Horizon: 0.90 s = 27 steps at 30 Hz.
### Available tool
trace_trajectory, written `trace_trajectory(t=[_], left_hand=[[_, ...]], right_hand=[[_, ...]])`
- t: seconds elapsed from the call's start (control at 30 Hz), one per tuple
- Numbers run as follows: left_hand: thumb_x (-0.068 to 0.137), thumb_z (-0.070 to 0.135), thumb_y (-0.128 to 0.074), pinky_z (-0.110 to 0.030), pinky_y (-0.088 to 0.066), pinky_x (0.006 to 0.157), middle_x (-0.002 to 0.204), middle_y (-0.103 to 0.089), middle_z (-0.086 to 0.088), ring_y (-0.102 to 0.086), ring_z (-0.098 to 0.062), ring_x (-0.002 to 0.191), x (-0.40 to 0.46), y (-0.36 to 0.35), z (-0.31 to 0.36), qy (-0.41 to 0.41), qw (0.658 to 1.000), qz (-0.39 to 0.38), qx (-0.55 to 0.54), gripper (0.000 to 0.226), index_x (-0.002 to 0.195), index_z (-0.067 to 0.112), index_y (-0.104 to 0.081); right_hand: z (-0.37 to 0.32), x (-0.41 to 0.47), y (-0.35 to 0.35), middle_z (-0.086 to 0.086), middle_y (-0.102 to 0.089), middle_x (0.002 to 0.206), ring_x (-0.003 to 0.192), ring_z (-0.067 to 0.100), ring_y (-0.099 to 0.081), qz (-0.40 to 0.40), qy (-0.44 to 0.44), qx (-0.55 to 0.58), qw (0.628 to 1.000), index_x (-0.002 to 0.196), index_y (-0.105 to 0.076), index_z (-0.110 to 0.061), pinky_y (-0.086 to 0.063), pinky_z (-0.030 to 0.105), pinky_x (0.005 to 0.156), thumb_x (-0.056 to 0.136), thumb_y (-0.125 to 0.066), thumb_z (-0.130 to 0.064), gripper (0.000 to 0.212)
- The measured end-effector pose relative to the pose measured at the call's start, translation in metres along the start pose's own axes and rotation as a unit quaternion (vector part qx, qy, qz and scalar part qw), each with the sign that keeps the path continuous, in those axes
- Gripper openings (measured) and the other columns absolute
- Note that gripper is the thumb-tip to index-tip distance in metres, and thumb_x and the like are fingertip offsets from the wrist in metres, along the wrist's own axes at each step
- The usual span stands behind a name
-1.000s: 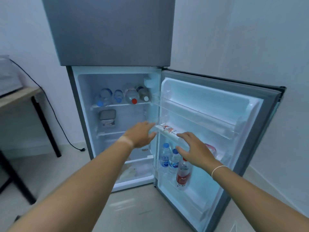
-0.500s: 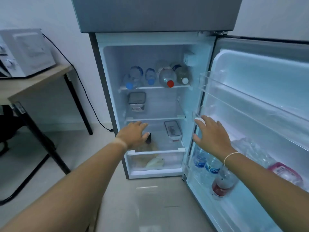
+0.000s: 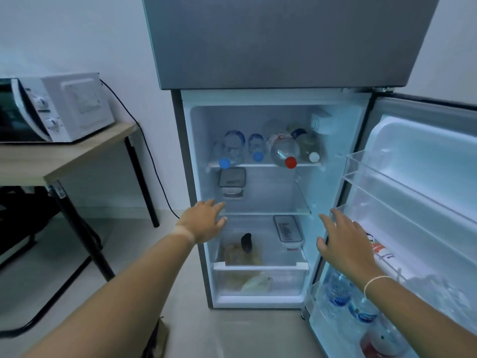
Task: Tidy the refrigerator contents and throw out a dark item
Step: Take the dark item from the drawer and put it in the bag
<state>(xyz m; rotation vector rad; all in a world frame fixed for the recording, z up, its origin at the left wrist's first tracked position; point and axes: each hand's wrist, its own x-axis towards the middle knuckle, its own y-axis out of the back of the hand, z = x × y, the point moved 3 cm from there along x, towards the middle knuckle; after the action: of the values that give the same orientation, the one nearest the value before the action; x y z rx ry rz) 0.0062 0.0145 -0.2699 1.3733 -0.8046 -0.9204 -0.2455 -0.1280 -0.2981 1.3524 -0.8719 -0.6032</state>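
Observation:
The refrigerator [image 3: 258, 60] stands with its lower door [image 3: 423, 156] swung open to the right. A small dark item [image 3: 246, 242] stands on the bottom shelf above the crisper drawer [image 3: 260, 281]. My left hand [image 3: 204, 219] hovers open at the left front of the middle shelf [image 3: 265, 213], up and left of the dark item. Also open, my right hand [image 3: 344, 240] is held at the compartment's right edge beside the door shelves. Several bottles [image 3: 281, 148] lie on the top shelf. One lidded container [image 3: 231, 182] sits on the middle shelf, another [image 3: 287, 231] on the bottom shelf.
Bottles [image 3: 340, 290] stand in the lower door rack, and a white packet [image 3: 382, 250] lies in the rack above. A microwave [image 3: 54, 109] sits on a wooden table [image 3: 77, 151] to the left, its cord trailing down the wall. Tiled floor lies below.
The view has moved in closer to the refrigerator. My left hand has risen from in front of the dark item to the middle shelf's edge, uncovering it. My right hand stays by the door edge.

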Motion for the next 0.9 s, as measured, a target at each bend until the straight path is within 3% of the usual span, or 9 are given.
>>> trace_trajectory(t=[0.37, 0.77, 0.9], left_hand=[[0.097, 0.040, -0.031, -0.046, -0.037, 0.110, 0.153, -0.032, -0.009, -0.035, -0.030, 0.137, 0.007, 0.045, 0.008, -0.017, 0.998, 0.052, 0.003, 0.055, 0.148, 0.019, -0.024], [0.097, 0.038, -0.032, -0.044, -0.039, 0.108, 0.153, -0.032, -0.007, -0.036, -0.029, 0.137, -0.009, 0.023, 0.011, -0.007, 0.999, 0.041, 0.012, 0.054, 0.148, 0.019, -0.024], [0.097, 0.039, -0.032, -0.045, -0.039, 0.108, 0.153, -0.033, -0.007, -0.036, -0.029, 0.137, -0.006, 0.015, 0.016, -0.005, 1.000, 0.029, 0.006, 0.055, 0.148, 0.020, -0.024]], right_hand=[[0.004, -0.007, 0.007, 0.006, -0.029, 0.154, 0.135, 0.024, -0.037, -0.015, -0.001, 0.019, 1.000, 0.144, -0.032, -0.018, -0.030, 0.036, 0.112, 0.090, -0.042, -0.033, 0.056], [0.013, -0.014, 0.006, 0.006, -0.038, 0.150, 0.127, 0.025, -0.047, 0.020, 0.004, 0.002, 1.000, 0.140, -0.040, -0.017, -0.038, 0.036, 0.106, 0.088, -0.045, -0.032, 0.054], [0.017, -0.012, 0.000, 0.010, -0.041, 0.148, 0.129, 0.027, -0.045, 0.028, 0.004, -0.007, 1.000, 0.137, -0.045, -0.015, -0.033, 0.041, 0.109, 0.086, -0.049, -0.030, 0.053]])
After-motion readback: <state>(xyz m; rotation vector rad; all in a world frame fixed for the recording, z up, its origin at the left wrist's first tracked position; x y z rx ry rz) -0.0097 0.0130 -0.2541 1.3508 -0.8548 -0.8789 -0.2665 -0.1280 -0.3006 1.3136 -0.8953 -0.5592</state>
